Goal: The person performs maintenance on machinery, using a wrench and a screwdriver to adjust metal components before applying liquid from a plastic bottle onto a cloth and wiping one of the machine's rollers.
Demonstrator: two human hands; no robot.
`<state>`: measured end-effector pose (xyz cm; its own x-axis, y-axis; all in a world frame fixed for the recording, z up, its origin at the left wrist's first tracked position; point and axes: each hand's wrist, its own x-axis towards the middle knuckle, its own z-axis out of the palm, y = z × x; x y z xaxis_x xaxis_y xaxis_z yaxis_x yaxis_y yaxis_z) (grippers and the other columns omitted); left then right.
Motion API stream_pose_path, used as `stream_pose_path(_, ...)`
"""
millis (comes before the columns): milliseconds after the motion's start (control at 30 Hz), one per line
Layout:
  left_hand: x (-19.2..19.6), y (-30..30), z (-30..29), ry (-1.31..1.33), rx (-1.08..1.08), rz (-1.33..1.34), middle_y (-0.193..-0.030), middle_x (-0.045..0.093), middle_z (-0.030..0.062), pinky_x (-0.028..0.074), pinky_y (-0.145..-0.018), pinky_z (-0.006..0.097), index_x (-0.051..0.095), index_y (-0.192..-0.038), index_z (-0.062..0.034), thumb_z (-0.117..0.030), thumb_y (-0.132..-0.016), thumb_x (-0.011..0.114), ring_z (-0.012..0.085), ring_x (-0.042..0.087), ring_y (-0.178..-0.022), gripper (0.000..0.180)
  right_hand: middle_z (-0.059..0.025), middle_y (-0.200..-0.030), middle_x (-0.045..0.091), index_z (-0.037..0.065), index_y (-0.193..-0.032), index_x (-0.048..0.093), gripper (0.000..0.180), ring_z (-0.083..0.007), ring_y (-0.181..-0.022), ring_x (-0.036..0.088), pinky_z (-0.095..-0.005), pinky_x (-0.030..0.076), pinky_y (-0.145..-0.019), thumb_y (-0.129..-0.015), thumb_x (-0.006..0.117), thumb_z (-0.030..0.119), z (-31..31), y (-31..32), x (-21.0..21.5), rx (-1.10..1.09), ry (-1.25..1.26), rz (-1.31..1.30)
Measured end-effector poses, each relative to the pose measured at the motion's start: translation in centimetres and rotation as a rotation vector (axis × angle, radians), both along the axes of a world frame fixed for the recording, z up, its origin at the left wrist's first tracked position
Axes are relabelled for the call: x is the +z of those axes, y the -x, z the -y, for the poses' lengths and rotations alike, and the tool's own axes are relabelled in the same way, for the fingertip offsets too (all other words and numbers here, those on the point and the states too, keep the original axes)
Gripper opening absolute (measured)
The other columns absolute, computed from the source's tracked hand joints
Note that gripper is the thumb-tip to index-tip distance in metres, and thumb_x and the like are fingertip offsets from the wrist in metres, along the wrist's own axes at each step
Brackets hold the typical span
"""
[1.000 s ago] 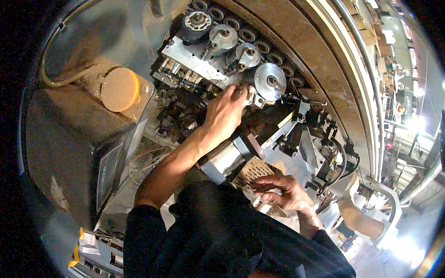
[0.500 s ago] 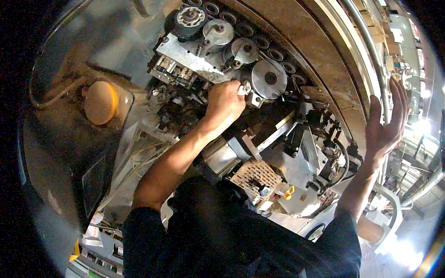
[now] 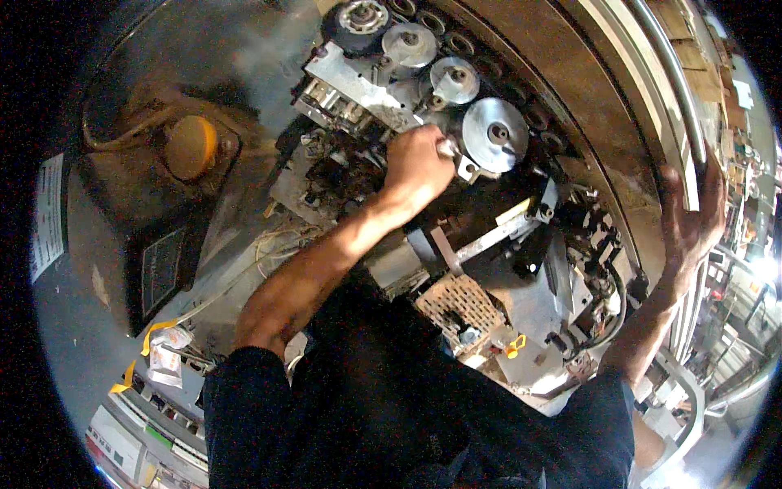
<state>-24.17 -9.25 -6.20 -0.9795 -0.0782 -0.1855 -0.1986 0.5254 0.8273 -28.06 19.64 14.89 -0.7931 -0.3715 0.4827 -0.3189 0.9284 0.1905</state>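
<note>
My left hand (image 3: 417,169) is closed in a fist beside a shiny metal disc (image 3: 494,134), above the middle of the machine. A small crumpled white wad (image 3: 446,147), perhaps cloth or paper, pokes out between its thumb and fingers. Just by the fist sits a small metal block with a hole (image 3: 467,169). Over at the right, my right hand (image 3: 692,220) grips the pale edge of the machine's frame (image 3: 669,106), thumb on one side and fingers on the other. Two smaller discs (image 3: 454,81) (image 3: 409,45) and a dark-rimmed wheel (image 3: 363,18) run up from the large disc.
A perforated tan plate (image 3: 460,308) lies below the left forearm, with a yellow fitting (image 3: 515,346) nearby. Hoses and brackets (image 3: 599,301) crowd the right side. An orange round knob (image 3: 191,147) stands on the dark housing at left. Loose cables (image 3: 244,273) run below it.
My right hand has gone from spread fingers to gripping the frame edge. The left fist stays near the large disc with the white wad. The whole view has shifted slightly.
</note>
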Motion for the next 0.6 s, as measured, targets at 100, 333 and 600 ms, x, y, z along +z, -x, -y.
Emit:
stream_pose_path(100, 0.2, -0.8, -0.1, -0.154, 0.028, 0.048, -0.079, 0.069, 0.0191, 0.054, -0.068, 0.044, 0.067, -0.084, -0.0009, -0.006, -0.072, 0.066, 0.0325, 0.071, -0.077, 0.013, -0.0156, -0.121, 0.066, 0.004, -0.127, 0.062, 0.056, -0.0275, -0.111, 0.064, -0.0384, 0.049, -0.097, -0.082, 0.080, 0.032, -0.8, -0.6, 0.6, -0.062, 0.134, 0.065)
stream_pose_path(333, 1.3, -0.5, -0.1, -0.013, -0.017, -0.076, -0.076, 0.067, 0.0195, 0.050, -0.062, 0.043, 0.066, -0.080, -0.0028, -0.007, -0.073, 0.064, 0.0386, 0.066, -0.069, 0.008, -0.0160, -0.116, 0.067, 0.000, -0.127, 0.061, 0.060, -0.0277, -0.106, 0.064, -0.0386, 0.049, -0.094, -0.084, 0.078, 0.037, -1.1, -0.8, 0.5, -0.047, 0.153, 0.088)
stream_pose_path(600, 1.3, -0.5, 0.0, -0.099, -0.004, -0.083, -0.076, 0.065, 0.0216, 0.050, -0.067, 0.047, 0.063, -0.078, -0.0008, -0.003, -0.073, 0.060, 0.0414, 0.065, -0.075, 0.006, -0.0151, -0.129, 0.063, 0.002, -0.133, 0.057, 0.062, -0.0262, -0.124, 0.056, -0.0421, 0.040, -0.108, -0.091, 0.068, 0.047, -1.0, -0.7, 0.2, -0.092, 0.125, 0.135)
